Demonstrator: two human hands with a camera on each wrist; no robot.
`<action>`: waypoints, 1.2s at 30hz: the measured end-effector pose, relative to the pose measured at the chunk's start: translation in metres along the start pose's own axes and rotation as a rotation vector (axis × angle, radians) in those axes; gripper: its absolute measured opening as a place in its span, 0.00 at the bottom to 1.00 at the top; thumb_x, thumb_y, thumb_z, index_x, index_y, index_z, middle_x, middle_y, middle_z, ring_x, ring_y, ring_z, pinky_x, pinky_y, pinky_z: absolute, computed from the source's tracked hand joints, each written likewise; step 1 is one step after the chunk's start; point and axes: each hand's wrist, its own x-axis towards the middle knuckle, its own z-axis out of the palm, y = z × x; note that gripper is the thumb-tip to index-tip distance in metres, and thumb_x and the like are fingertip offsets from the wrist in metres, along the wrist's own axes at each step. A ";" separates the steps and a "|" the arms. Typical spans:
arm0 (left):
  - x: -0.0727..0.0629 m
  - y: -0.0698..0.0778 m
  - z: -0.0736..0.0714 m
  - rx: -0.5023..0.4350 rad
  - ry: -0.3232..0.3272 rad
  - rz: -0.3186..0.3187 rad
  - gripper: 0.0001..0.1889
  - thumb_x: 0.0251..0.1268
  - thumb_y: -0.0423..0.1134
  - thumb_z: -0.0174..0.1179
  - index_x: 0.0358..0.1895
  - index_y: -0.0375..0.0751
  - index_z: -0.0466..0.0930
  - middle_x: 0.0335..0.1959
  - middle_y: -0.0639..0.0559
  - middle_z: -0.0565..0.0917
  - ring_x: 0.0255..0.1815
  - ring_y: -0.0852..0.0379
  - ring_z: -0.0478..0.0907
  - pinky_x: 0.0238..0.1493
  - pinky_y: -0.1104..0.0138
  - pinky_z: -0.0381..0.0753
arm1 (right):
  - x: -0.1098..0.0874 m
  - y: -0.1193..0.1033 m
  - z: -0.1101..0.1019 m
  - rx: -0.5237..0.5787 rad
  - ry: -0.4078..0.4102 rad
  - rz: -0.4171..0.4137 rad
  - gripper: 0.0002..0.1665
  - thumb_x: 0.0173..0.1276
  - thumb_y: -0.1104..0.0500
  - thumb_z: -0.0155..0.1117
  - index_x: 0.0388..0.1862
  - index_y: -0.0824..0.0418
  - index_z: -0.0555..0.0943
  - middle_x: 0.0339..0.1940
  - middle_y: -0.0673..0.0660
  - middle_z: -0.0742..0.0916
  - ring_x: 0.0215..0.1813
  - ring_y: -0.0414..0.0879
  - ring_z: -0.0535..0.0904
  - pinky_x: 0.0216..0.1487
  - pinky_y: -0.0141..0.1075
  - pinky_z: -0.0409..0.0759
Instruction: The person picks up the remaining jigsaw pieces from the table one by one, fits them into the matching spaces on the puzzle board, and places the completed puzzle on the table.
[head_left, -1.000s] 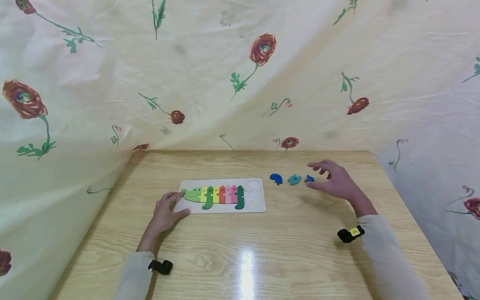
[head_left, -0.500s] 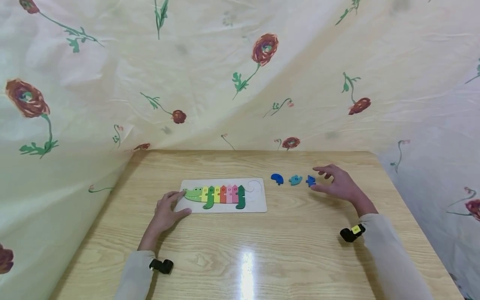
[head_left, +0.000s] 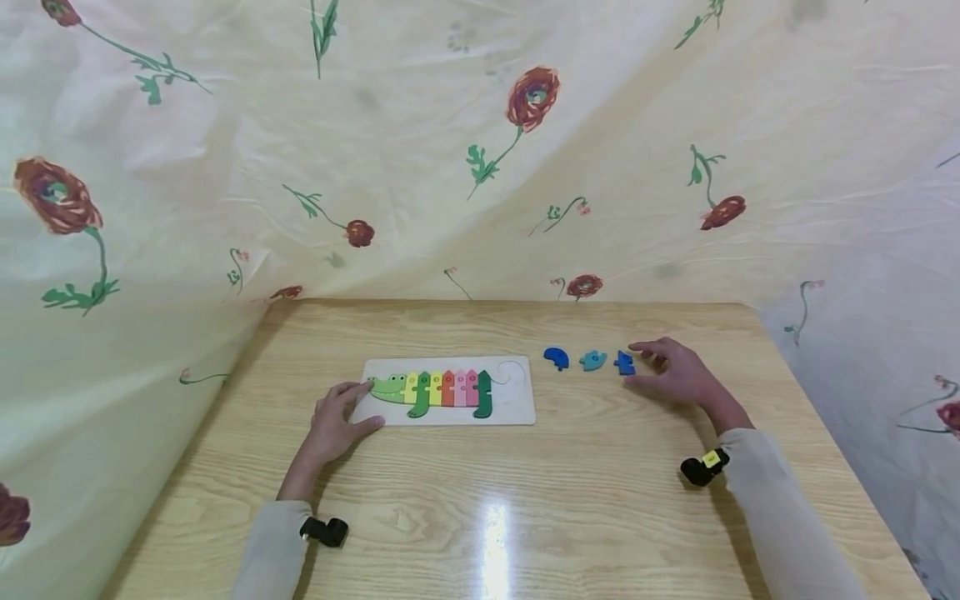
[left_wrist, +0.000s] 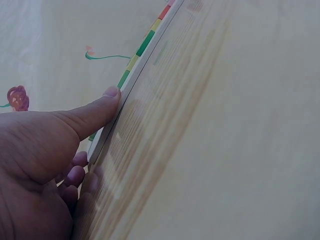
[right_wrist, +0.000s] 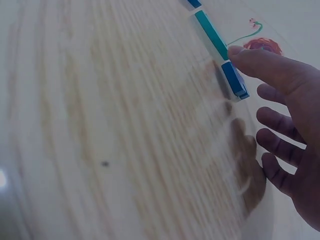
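A white alligator puzzle board lies on the table, with coloured numbered pieces set in its body and a curled outline at its right end. My left hand holds the board's left end, the thumb along the near edge and the fingers at the head end; the left wrist view has the thumb against the edge. Beside the thumb of my right hand lies a small blue puzzle piece. That hand's fingers are apart, with nothing held; whether the thumb touches the piece I cannot tell.
A teal puzzle piece and a dark blue curved piece lie in a row between the board and my right hand. The wooden table backs onto a flowered cloth, which also hangs at both sides.
My right hand has shifted slightly right and nearer, its thumb and fingers a little closer together, leaving more of the blue piece uncovered. The left hand stays on the board.
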 end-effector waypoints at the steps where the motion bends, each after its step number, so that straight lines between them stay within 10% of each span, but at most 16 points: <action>1: 0.000 0.000 0.000 -0.001 0.000 -0.001 0.40 0.64 0.50 0.72 0.77 0.46 0.67 0.77 0.36 0.60 0.74 0.32 0.52 0.71 0.36 0.54 | 0.000 0.000 0.000 0.002 0.001 0.001 0.41 0.62 0.41 0.77 0.67 0.63 0.79 0.51 0.62 0.82 0.47 0.55 0.77 0.47 0.48 0.76; 36: 0.000 -0.002 -0.001 -0.013 -0.003 -0.001 0.40 0.64 0.50 0.72 0.77 0.47 0.67 0.77 0.36 0.60 0.74 0.32 0.52 0.70 0.35 0.54 | 0.003 -0.001 0.004 -0.054 0.058 -0.014 0.33 0.61 0.42 0.78 0.57 0.62 0.86 0.41 0.57 0.83 0.40 0.49 0.75 0.39 0.41 0.74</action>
